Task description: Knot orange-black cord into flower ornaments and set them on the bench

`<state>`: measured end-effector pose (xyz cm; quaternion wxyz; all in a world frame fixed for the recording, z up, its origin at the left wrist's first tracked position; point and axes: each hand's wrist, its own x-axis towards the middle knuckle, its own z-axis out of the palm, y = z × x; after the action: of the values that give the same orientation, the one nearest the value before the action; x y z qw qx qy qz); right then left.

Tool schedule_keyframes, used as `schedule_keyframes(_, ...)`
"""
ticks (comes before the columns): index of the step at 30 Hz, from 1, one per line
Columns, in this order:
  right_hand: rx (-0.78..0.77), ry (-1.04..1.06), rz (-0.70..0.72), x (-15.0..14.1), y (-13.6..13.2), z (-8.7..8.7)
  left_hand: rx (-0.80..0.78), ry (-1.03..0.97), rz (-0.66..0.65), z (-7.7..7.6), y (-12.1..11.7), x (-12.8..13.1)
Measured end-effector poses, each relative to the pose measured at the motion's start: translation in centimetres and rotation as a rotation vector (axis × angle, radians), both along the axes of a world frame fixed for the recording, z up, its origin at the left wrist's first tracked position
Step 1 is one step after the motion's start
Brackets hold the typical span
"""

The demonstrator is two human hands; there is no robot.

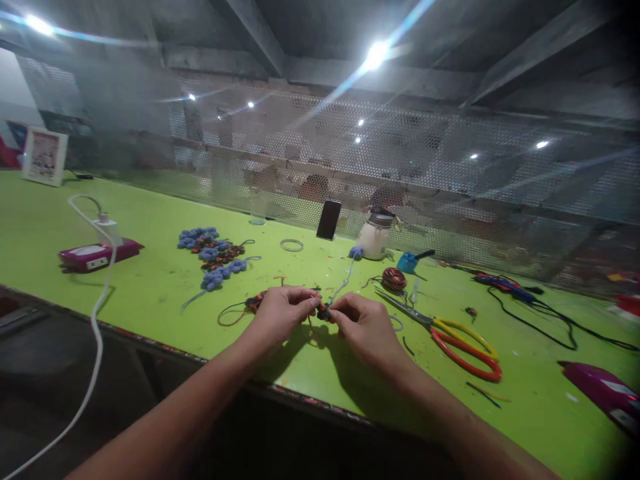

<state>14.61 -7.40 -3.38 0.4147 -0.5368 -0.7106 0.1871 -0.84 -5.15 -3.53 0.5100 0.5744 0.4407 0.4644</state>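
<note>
My left hand [283, 312] and my right hand [367, 327] meet over the green table, both closed in a pinch. Between their fingertips is a small knotted yarn piece [324, 311], dark with orange and red flecks. Fingers cover part of it. A thin blue-grey yarn strand [345, 283] runs from near my right fingertips back to a blue yarn bundle [356, 253]. Behind my left wrist lies another dark and orange yarn piece [255, 302] with a loop. Scissors [434, 325] with yellow and orange handles lie open, right of my right hand.
Blue and multicoloured knotted pieces [213, 253] lie at left. A multicoloured yarn ball [394, 279], white jar [374, 237], upright phone [329, 220] and blue pot [408, 262] stand beyond. A purple power strip [100, 255] trails a white cable [95, 320] over the front edge.
</note>
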Motion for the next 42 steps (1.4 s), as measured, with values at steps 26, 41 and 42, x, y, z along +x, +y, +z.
schedule_keyframes(26,-0.017,0.040,0.214,0.7,0.1,0.3,-0.164,0.027,-0.255,-0.3,-0.1,-1.0)
schedule_keyframes(41,-0.030,-0.157,0.491,3.6,1.1,2.1,-0.189,0.004,-0.419,-0.4,-0.2,-2.0)
schedule_keyframes(42,-0.034,-0.148,0.512,3.7,1.2,2.0,-0.187,0.005,-0.437,-0.5,-0.1,-2.1)
